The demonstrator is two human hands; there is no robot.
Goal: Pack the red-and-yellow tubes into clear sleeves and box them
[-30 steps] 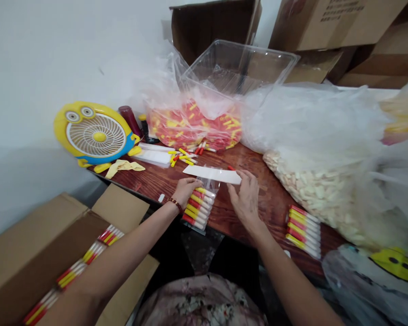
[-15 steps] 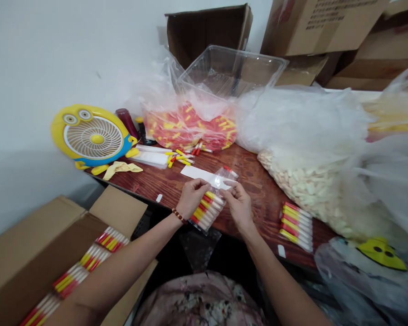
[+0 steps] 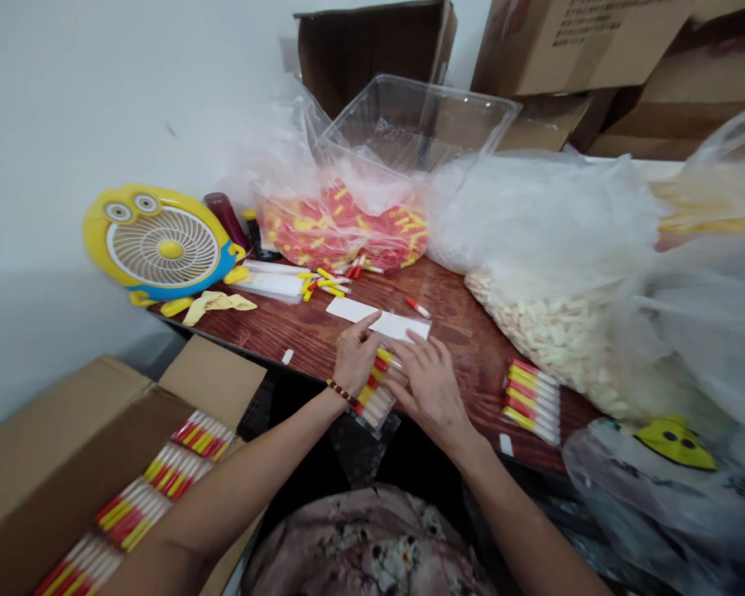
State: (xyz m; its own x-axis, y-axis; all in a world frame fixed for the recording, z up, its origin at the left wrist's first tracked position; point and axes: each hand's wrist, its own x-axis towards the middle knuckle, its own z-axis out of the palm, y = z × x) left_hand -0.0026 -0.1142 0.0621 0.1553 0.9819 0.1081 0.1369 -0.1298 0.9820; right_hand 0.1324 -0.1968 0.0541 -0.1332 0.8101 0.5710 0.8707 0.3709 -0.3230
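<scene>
Now both hands press on the small clear plastic packet of red-and-yellow capped tubes (image 3: pixel 377 391) at the near edge of the dark wooden table (image 3: pixel 285 327). Left hand (image 3: pixel 355 358) lies flat with fingers spread, right hand (image 3: pixel 427 382) flat at its 3 o'clock, neither clamped. White paper strip (image 3: pixel 377 319) lies at 12 o'clock. Better to press evenly along the flap, so the seal closes without wrinkles

Both hands (image 3: pixel 410 377) cover most of the small packet (image 3: pixel 376 397)

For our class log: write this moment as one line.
left hand: pressing packet | right hand: pressing packet | packet: flat on table
</scene>
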